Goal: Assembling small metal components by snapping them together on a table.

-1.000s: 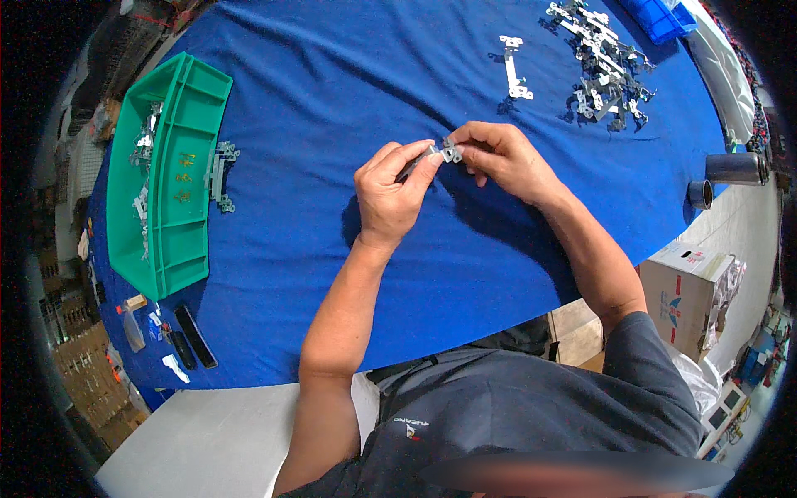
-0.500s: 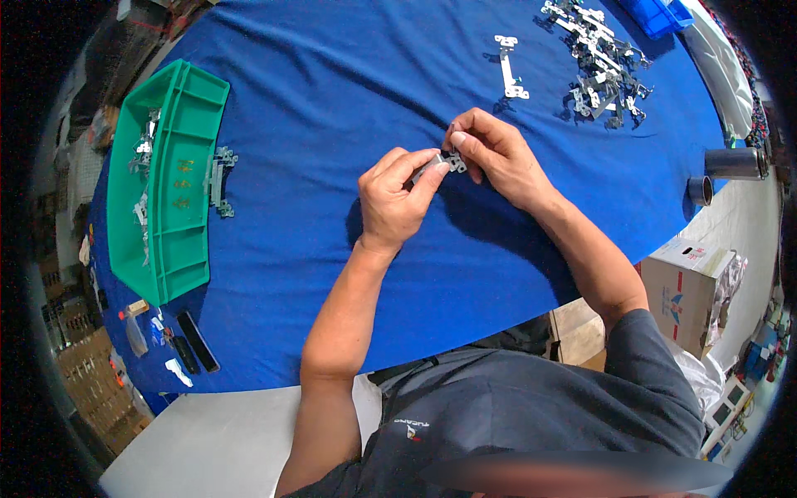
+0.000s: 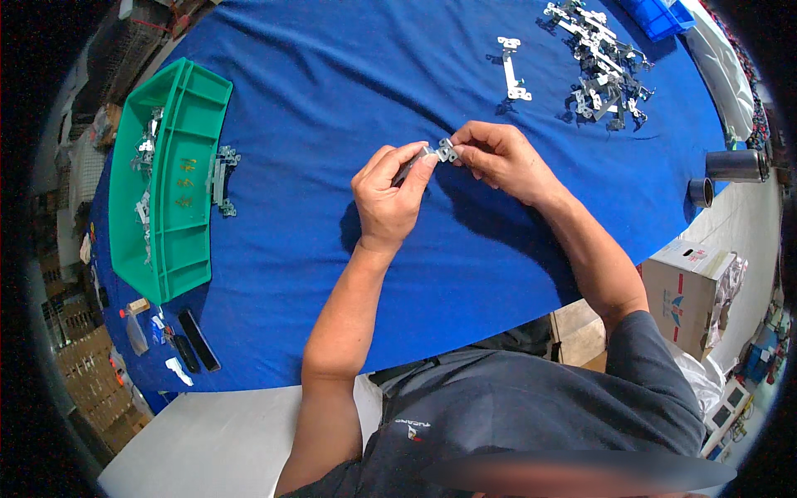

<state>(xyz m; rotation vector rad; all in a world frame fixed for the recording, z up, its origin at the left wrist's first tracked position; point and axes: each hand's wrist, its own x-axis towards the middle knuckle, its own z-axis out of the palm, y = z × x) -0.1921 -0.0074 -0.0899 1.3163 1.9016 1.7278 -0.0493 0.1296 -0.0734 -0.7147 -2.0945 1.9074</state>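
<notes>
Over the middle of the blue cloth, my left hand (image 3: 388, 199) is closed around the arm of a small silvery metal bracket (image 3: 447, 151). Its flat end with holes sticks out to the right, past the thumb and forefinger. My right hand (image 3: 505, 163) is closed too, thumb and forefinger pinching at that end. Whether a smaller part sits between these right fingertips is hidden. Farther off to the right, a single similar bracket (image 3: 510, 70) lies on the cloth, and beyond it is a heap of brackets (image 3: 610, 66).
A green divided tray (image 3: 217, 91) on the left holds metal parts and small brass-coloured pieces. More brackets (image 3: 222, 178) lie against its right side. A dark phone-like slab (image 3: 199, 340) lies near-left. At the right edge are dark cylinders (image 3: 735, 165); a blue bin (image 3: 660, 17) stands far right.
My left hand has shifted slightly left with the bracket, whose holed end shows more fully. The right fingers have come down from a raised pinch to the bracket's end.
</notes>
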